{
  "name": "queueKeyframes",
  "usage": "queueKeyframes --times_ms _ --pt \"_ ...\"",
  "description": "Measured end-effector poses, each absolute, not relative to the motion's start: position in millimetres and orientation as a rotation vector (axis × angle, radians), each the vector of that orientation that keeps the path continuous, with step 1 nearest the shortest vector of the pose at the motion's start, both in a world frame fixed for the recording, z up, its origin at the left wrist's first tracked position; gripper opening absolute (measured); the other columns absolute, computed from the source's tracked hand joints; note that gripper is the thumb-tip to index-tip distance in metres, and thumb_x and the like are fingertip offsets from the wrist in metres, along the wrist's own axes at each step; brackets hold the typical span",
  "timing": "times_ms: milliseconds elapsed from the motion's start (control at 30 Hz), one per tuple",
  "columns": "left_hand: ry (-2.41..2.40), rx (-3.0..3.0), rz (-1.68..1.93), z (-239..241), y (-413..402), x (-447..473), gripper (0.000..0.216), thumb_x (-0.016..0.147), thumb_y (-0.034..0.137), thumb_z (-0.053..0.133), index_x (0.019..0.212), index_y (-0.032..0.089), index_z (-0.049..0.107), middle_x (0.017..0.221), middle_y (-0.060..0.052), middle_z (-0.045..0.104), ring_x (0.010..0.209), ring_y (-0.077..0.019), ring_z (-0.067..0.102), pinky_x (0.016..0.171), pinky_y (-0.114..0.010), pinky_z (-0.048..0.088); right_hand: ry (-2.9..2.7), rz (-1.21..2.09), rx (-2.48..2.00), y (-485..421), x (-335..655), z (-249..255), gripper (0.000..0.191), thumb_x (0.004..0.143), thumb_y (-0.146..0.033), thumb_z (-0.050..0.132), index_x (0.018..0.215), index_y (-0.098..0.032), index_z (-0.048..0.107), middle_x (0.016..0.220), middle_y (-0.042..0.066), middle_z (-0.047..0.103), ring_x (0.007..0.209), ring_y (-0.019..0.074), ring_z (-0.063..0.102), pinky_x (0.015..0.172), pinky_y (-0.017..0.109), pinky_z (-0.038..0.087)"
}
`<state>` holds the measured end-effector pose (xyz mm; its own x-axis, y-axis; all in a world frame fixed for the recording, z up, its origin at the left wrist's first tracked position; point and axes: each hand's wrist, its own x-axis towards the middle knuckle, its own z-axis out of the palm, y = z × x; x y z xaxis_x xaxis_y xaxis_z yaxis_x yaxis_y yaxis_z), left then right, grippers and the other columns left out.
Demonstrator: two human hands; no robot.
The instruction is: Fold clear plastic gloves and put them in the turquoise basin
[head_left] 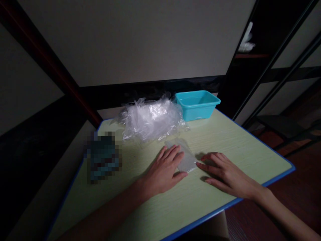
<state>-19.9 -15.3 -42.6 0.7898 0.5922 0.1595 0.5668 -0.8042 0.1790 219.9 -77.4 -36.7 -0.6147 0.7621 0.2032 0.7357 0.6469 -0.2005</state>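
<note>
A clear plastic bag (187, 160) lies flat on the table between my hands. My left hand (164, 170) rests palm down over the bag's left part, fingers stretched out and hiding some of it. At the bag's right corner, my right hand (225, 172) has its index fingertip touching or almost touching the plastic. The fingers of that hand are apart, and nothing shows between them. Just beyond the bag is a loose heap of crumpled clear plastic bags (154, 120).
A turquoise plastic basin (199, 110) stands at the back right of the pale green table (233, 140), which has a blue edge. On the left is a dark pixelated object (104, 159). Cabinet panels (150, 40) rise behind. A dark stool (283, 125) stands at right.
</note>
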Motion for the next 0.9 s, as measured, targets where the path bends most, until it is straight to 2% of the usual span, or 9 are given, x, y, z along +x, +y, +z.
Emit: queueKeyframes --times_ms 133,333,533,900 --pt "0.919 2.822 0.353 -42.0 -14.5 -20.8 0.057 0.081 0.05 0.05 0.127 0.016 0.04 0.14 -0.012 0.033 0.131 -0.0259 0.023 0.107 -0.048 0.016 -2.59 0.149 -1.204 -77.5 219.1 -36.1 0.045 0.087 -0.038 0.047 0.126 -0.016 0.049 0.109 0.013 0.055 0.101 0.0248 0.047 0.086 0.041 0.039" --pt "0.951 2.767 0.444 -40.4 -12.1 -22.5 0.039 0.09 0.031 0.04 0.127 0.019 0.041 0.141 -0.01 0.03 0.132 -0.0221 0.021 0.108 -0.044 0.018 -2.598 0.157 -1.204 -77.8 219.0 -35.8 0.046 0.087 -0.039 0.047 0.128 -0.016 0.047 0.113 0.014 0.053 0.103 0.025 0.047 0.088 0.041 0.038" --pt "0.907 2.838 0.344 -42.2 -14.0 -20.7 0.046 0.086 0.038 0.047 0.128 0.018 0.04 0.14 -0.012 0.033 0.131 -0.0243 0.024 0.107 -0.044 0.018 -2.586 0.151 -1.197 -77.5 220.2 -37.6 0.046 0.086 -0.039 0.048 0.127 -0.017 0.048 0.113 0.014 0.054 0.102 0.0252 0.048 0.086 0.042 0.04" --pt "0.893 2.859 0.333 -41.1 -14.0 -20.8 0.044 0.088 0.038 0.043 0.128 0.018 0.039 0.14 -0.01 0.033 0.132 -0.0232 0.022 0.108 -0.044 0.017 -2.586 0.105 -1.117 -78.0 222.1 -37.5 0.043 0.087 -0.034 0.049 0.126 -0.016 0.048 0.117 0.014 0.054 0.111 0.0259 0.047 0.09 0.045 0.042"
